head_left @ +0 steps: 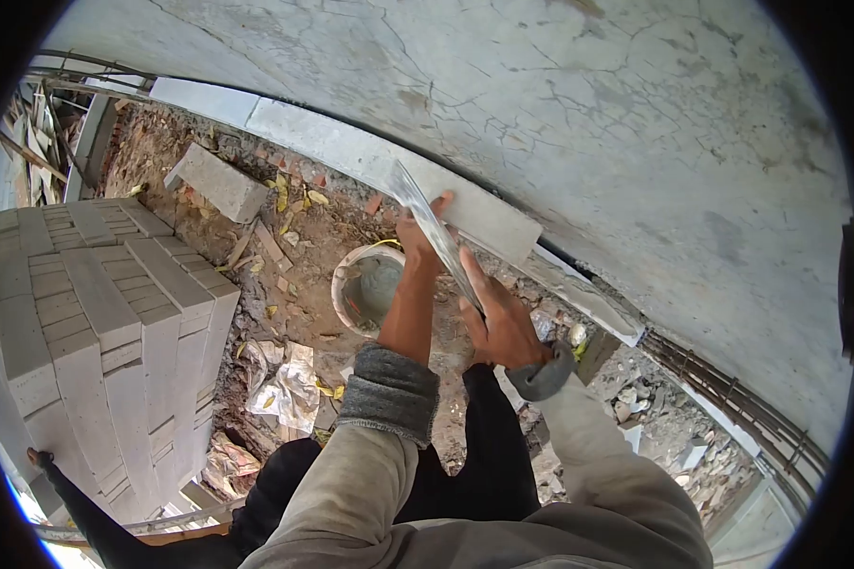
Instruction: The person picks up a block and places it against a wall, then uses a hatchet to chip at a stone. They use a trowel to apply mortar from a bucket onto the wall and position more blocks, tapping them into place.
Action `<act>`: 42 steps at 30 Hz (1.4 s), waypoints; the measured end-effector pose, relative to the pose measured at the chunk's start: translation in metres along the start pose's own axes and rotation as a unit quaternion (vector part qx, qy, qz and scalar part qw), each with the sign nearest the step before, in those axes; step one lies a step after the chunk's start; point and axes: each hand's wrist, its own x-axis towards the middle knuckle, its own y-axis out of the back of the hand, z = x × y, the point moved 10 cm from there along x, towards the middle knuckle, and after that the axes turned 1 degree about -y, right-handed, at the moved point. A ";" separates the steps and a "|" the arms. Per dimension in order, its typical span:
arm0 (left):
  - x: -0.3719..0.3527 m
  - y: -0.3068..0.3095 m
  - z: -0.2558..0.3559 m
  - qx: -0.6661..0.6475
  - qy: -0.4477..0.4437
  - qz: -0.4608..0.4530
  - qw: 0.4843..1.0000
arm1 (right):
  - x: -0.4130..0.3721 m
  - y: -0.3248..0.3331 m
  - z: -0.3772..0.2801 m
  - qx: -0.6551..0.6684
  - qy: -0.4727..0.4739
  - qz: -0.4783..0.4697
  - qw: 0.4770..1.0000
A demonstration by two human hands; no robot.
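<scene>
A long, thin metal blade (434,228) slants between my two hands above the block row. My right hand (503,318) is closed round its lower end. My left hand (421,232) is on the blade's left side, partly behind it, with the thumb side near the block; how its fingers lie is mostly hidden. Below my left forearm stands a round bucket (343,296) holding grey wet mix. Pale blocks (351,152) lie in a row along the wall, and the nearest one (503,223) is beside the blade.
Stacked grey blocks (114,294) stand at left. A loose block (220,182) lies on the dirt. A cracked wall (617,123) rises above. Rebar (740,403) runs at right, near rubble. Another person's hand (40,458) touches the stack at lower left.
</scene>
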 end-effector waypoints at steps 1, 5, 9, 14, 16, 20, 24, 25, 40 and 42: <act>0.005 -0.004 0.000 -0.031 -0.027 -0.013 0.999 | -0.031 0.011 0.008 -0.016 0.009 0.036 0.999; -0.006 -0.002 0.005 -0.052 -0.010 0.016 0.998 | -0.086 0.037 0.051 -0.065 -0.046 0.075 0.994; -0.012 -0.002 0.009 -0.027 -0.006 0.031 0.999 | -0.089 0.042 0.083 -0.063 -0.121 0.059 0.989; -0.013 -0.008 0.012 -0.034 -0.016 0.001 0.999 | -0.093 0.039 0.098 -0.088 -0.161 0.011 0.983; -0.006 -0.007 0.012 -0.037 -0.009 -0.012 0.999 | -0.099 0.047 0.074 -0.066 -0.098 0.054 0.992; -0.009 -0.001 0.007 -0.003 0.000 -0.008 1.000 | -0.161 0.022 0.060 -0.024 -0.071 0.030 0.997; -0.018 0.041 -0.007 -0.005 0.020 -0.065 0.998 | -0.238 -0.081 0.149 0.177 -0.430 -0.147 0.873; -0.012 0.075 -0.026 -0.021 0.036 -0.049 0.998 | -0.246 -0.113 0.177 0.163 -0.483 -0.171 0.843; 0.184 0.451 -0.110 0.295 -0.043 0.086 0.951 | -0.084 -0.447 0.307 0.214 -0.436 0.071 0.871; 0.229 0.428 -0.124 0.417 -0.050 -0.020 0.908 | -0.052 -0.529 0.279 0.438 -0.627 -0.028 0.643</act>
